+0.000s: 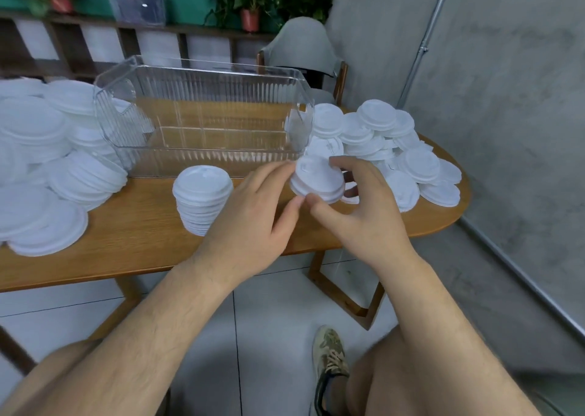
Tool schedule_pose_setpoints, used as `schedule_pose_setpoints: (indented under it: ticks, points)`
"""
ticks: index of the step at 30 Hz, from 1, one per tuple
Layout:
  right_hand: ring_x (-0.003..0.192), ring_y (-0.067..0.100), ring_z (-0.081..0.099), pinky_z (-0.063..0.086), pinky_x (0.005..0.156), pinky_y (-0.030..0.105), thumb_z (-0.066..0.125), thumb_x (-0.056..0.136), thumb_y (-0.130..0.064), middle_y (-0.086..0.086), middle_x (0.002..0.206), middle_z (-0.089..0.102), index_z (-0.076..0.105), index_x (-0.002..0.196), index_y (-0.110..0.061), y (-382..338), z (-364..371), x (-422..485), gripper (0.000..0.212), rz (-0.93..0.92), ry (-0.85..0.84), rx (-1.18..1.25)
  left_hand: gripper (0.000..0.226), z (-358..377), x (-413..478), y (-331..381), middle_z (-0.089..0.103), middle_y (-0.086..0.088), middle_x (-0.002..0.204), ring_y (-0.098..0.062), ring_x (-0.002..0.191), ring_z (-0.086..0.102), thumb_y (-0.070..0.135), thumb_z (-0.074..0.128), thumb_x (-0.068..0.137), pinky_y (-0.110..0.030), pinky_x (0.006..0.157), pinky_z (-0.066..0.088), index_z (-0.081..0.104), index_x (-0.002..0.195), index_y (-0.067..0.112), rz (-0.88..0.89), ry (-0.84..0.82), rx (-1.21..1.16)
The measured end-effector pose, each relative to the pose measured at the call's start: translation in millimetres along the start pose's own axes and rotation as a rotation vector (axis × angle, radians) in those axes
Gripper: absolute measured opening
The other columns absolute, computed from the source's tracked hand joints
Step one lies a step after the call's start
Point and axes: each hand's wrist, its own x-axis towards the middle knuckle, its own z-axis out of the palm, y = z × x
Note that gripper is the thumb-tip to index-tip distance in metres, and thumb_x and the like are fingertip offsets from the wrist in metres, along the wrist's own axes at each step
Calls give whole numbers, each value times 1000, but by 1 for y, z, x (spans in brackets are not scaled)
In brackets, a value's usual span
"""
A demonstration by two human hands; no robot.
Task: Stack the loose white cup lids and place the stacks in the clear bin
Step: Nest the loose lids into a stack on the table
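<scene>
A small stack of white cup lids is held above the table's front right part. My right hand grips it from the right with fingers over the top and thumb under. My left hand touches its left side with thumb and fingertips. A taller finished stack of lids stands on the wooden table just left of my left hand. The clear ribbed bin sits behind, with nothing visible inside. Loose lids lie in a heap at the right and a larger heap at the left.
A grey chair stands behind the table's far right end. Shelving and potted plants line the back wall. A concrete wall runs close along the right. My knee and shoe are below the table edge.
</scene>
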Motion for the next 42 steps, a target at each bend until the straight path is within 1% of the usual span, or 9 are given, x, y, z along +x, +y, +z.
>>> schedule_pose_setpoints:
  ticks: [2, 6, 9, 14, 24, 27, 34, 38, 42]
  points:
    - [116, 3, 54, 47, 90, 18, 80, 81, -43, -17, 123, 58, 54, 131, -26, -12, 11, 4, 58, -34, -10, 83, 47, -18, -4, -6, 48, 5, 148, -5, 137, 41, 32, 51, 103, -24, 117, 33, 48, 147, 15, -14, 79, -11]
    - [116, 7, 60, 50, 93, 21, 82, 84, -35, -14, 121, 64, 58, 128, -21, -34, 39, 8, 52, -99, -13, 289, 45, -48, -13, -24, 50, 9, 140, 3, 130, 40, 32, 53, 104, -6, 108, 27, 49, 146, 17, -67, 209, -3]
    - [117, 5, 61, 50, 101, 25, 78, 86, -38, -12, 124, 66, 61, 131, -17, -46, 65, 13, 53, -102, -50, 375, 46, -61, -19, -42, 50, 8, 140, -2, 132, 44, 34, 51, 104, -14, 110, 34, 49, 147, 17, -127, 254, -33]
    - [125, 7, 56, 48, 106, 32, 76, 89, -38, -9, 132, 58, 61, 137, -15, -54, 103, 24, 55, -154, -79, 325, 42, -71, -29, -71, 54, 8, 135, -3, 128, 49, 32, 53, 103, -25, 111, 39, 54, 142, 16, -219, 296, -75]
    - [126, 0, 50, 41, 109, 22, 69, 91, -49, -8, 135, 57, 58, 141, -18, -53, 120, 25, 60, -133, -173, 160, 41, -70, -39, -90, 53, 14, 126, 5, 117, 48, 35, 56, 101, 2, 96, 28, 56, 139, 20, -310, 204, -61]
    - [125, 1, 51, 43, 107, 22, 65, 90, -55, -8, 132, 58, 59, 139, -18, -51, 119, 24, 62, -128, -184, 141, 42, -69, -39, -88, 52, 14, 126, 5, 117, 48, 35, 55, 101, 2, 96, 28, 55, 140, 21, -307, 195, -70]
    - [118, -3, 53, 42, 101, 15, 67, 95, -40, -12, 124, 58, 62, 134, -21, -52, 116, 20, 44, -125, -143, 165, 42, -66, -38, -85, 51, 13, 128, 5, 118, 47, 36, 54, 102, 0, 97, 30, 54, 142, 22, -303, 189, -72]
    - [118, 0, 54, 48, 102, 25, 66, 95, -44, -10, 126, 58, 62, 135, -19, -49, 118, 20, 47, -74, -168, 150, 42, -64, -38, -86, 51, 13, 126, 3, 117, 49, 36, 54, 102, 0, 95, 31, 54, 141, 21, -326, 169, -76]
    - [116, 1, 54, 50, 99, 27, 68, 93, -43, -9, 128, 56, 60, 137, -15, -48, 119, 19, 53, -62, -219, 153, 39, -63, -40, -87, 52, 13, 124, 1, 115, 54, 35, 57, 100, -14, 98, 42, 57, 136, 22, -368, 160, -99]
